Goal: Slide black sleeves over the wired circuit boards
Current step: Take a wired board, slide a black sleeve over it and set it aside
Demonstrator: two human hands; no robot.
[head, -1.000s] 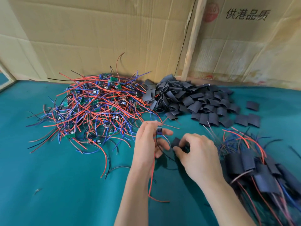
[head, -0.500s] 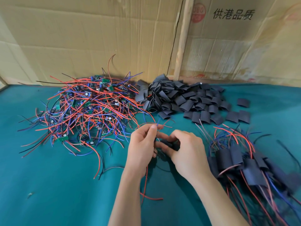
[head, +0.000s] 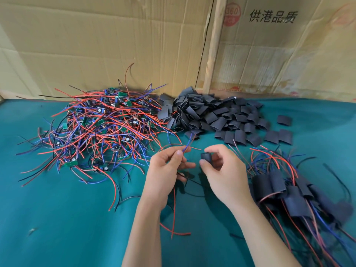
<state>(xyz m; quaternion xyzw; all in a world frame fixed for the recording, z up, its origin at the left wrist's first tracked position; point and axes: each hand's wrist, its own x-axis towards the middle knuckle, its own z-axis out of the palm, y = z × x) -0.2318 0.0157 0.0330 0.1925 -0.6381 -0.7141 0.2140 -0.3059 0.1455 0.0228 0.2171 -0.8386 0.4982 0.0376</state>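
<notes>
The left hand (head: 165,170) pinches wires (head: 185,146), the right hand (head: 221,170) holds one black sleeve (head: 205,156); few sleeved boards (head: 289,191) lie right (big bare pile (head: 100,128) remains far left)

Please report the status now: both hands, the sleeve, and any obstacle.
Left hand pinches blue wire. Right hand pinches black sleeve, apart from the left. Board hidden, not sleeved yet. Nothing between the hands.
</notes>
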